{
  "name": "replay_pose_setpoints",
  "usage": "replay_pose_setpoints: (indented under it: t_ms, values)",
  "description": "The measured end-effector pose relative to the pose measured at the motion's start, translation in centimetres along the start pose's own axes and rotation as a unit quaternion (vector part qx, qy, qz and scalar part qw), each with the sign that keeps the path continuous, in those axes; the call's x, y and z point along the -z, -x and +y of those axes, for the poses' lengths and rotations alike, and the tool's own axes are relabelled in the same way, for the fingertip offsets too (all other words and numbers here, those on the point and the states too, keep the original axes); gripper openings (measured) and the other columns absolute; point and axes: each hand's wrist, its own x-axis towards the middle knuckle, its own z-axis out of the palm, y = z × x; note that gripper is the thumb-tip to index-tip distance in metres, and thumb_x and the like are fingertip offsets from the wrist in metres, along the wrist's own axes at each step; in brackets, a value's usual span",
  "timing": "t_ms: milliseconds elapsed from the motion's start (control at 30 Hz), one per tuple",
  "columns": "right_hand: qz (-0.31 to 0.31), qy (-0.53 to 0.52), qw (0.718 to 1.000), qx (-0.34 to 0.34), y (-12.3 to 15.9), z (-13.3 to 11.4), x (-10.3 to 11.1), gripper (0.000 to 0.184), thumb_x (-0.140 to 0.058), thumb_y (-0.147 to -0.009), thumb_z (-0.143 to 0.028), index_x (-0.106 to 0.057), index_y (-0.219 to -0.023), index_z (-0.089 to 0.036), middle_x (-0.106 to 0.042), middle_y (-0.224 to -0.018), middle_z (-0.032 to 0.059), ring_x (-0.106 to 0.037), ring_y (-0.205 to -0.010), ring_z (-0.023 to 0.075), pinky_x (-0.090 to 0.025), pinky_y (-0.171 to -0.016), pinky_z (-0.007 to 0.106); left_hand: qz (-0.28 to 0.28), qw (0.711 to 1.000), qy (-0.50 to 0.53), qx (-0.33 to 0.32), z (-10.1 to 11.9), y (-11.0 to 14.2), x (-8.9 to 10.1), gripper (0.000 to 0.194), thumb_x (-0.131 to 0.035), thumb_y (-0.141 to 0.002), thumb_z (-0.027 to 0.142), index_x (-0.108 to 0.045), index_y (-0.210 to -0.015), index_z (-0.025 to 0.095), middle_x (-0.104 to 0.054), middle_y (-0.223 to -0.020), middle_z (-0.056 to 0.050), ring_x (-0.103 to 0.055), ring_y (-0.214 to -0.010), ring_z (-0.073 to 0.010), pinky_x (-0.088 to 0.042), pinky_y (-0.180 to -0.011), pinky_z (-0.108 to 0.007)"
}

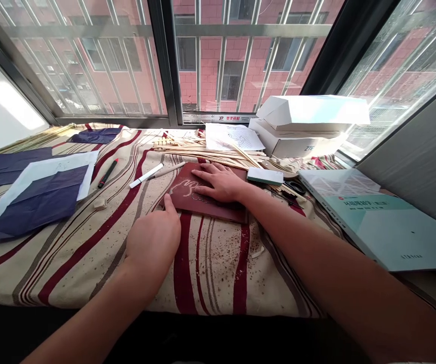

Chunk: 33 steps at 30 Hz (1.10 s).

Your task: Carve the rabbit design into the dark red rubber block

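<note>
A reddish-brown carved board (183,197) lies on the striped cloth, with pale curved lines cut into its face. My right hand (221,183) rests flat on top of it, fingers spread, hiding part of the carving. At the board's near left corner is my left hand (153,230), one digit laid along the edge and the others curled out of sight. Brown crumbs (225,258) are scattered over the cloth in front of the board. Just beyond the board's left side lie a grey pen-like stick (167,170) and a white strip (145,176).
Dark blue sheets (39,194) and a red-tipped black marker (107,173) lie left. Wooden sticks (187,149), a drawn-on paper (233,137) and a white box (301,141) line the window. A white-and-green block (265,176), black-handled scissors (294,187) and a book (392,222) lie right.
</note>
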Motion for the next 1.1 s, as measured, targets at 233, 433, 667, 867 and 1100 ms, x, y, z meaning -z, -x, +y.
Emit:
replay_pose_setpoints:
  t_ms: [233, 433, 667, 867, 1100]
  values:
    - [0.001, 0.003, 1.0, -0.001, 0.0, 0.0, 0.0, 0.077, -0.039, -0.102, -0.073, -0.037, -0.168, -0.033, -0.029, -0.177, 0.0085, -0.025, -0.161, 0.0429, -0.023, -0.13, 0.063, -0.014, 1.0, 0.001, 0.0, -0.5, 0.2, 0.4, 0.074, -0.027, -0.092, -0.009, -0.026, -0.166, 0.0, -0.078, -0.089, -0.017, -0.078, -0.08, -0.0281, -0.057, -0.061, -0.033]
    - [-0.001, 0.001, 1.0, -0.008, 0.0, -0.2, 0.2, 0.076, -0.04, -0.102, -0.072, -0.037, -0.168, -0.034, -0.029, -0.177, 0.0083, -0.024, -0.162, 0.0432, -0.024, -0.13, 0.064, -0.003, 1.0, -0.001, -0.013, -0.9, -0.7, 0.2, 0.075, -0.028, -0.091, -0.009, -0.027, -0.166, 0.0, -0.077, -0.086, -0.017, -0.078, -0.08, -0.0299, -0.056, -0.061, -0.035]
    - [-0.001, 0.002, 1.0, 0.0, -0.1, 0.1, 0.0, 0.077, -0.039, -0.101, -0.073, -0.037, -0.168, -0.034, -0.028, -0.177, 0.0089, -0.025, -0.161, 0.0438, -0.024, -0.13, 0.064, 0.012, 1.0, -0.007, -0.027, -1.6, -0.3, -0.8, 0.073, -0.026, -0.094, -0.005, -0.026, -0.167, 0.003, -0.076, -0.085, -0.015, -0.076, -0.078, -0.0307, -0.054, -0.059, -0.036]
    - [0.003, 0.008, 1.0, -0.011, -0.1, 0.0, 0.1, 0.077, -0.038, -0.101, -0.073, -0.036, -0.168, -0.034, -0.029, -0.177, 0.0094, -0.026, -0.161, 0.0452, -0.026, -0.128, 0.066, 0.021, 0.999, -0.013, -0.039, -2.2, -1.0, -1.0, 0.075, -0.027, -0.093, -0.006, -0.026, -0.167, 0.003, -0.077, -0.086, -0.015, -0.077, -0.078, -0.0312, -0.054, -0.06, -0.037]
    - [0.002, 0.011, 1.0, -0.01, -0.1, 0.0, 0.1, 0.076, -0.038, -0.102, -0.071, -0.036, -0.168, -0.034, -0.029, -0.177, 0.0101, -0.025, -0.161, 0.0451, -0.026, -0.128, 0.067, 0.019, 0.997, -0.016, -0.072, -5.3, -2.6, -2.2, 0.072, -0.028, -0.099, 0.004, -0.023, -0.17, 0.013, -0.08, -0.1, -0.016, -0.078, -0.087, -0.0368, -0.058, -0.069, -0.046]
